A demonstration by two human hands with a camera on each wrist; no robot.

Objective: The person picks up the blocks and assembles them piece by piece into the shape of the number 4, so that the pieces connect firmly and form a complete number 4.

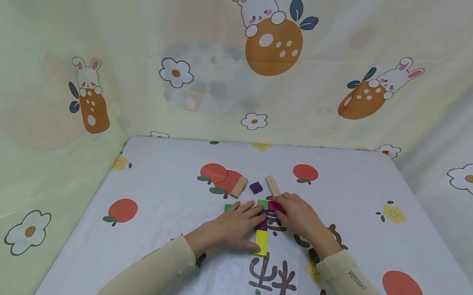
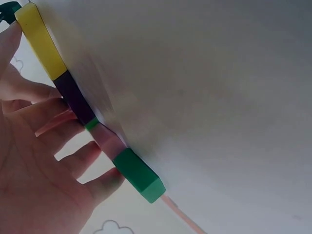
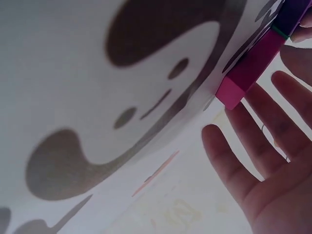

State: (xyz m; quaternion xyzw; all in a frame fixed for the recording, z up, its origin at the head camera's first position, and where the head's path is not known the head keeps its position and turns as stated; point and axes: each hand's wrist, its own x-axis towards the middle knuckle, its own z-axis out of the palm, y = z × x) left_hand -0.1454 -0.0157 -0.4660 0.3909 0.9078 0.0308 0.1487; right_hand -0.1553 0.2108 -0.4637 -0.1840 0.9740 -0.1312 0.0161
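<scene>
Several coloured blocks form a T on the tablecloth: a yellow block [image 1: 261, 240] and a purple block [image 1: 262, 222] make the stem. A small green block [image 1: 263, 203] tops it, with a magenta block [image 1: 272, 206] to its right. Leftward lie a pink block [image 2: 108, 140] and another green block [image 2: 139, 171]. My left hand [image 1: 237, 224] rests along the left side, fingers spread, fingertips at the purple, pink and green blocks, thumb near the yellow one. My right hand [image 1: 298, 214] touches the magenta block with extended fingers, as the right wrist view shows.
Beyond the T lie a plain wooden block [image 1: 239, 187], a small dark purple block [image 1: 256, 188] and a second wooden block [image 1: 272, 185], close to the right fingers. The white tablecloth [image 1: 172, 162] has printed fruit and lettering. Patterned curtains [image 1: 210, 27] hang around the table.
</scene>
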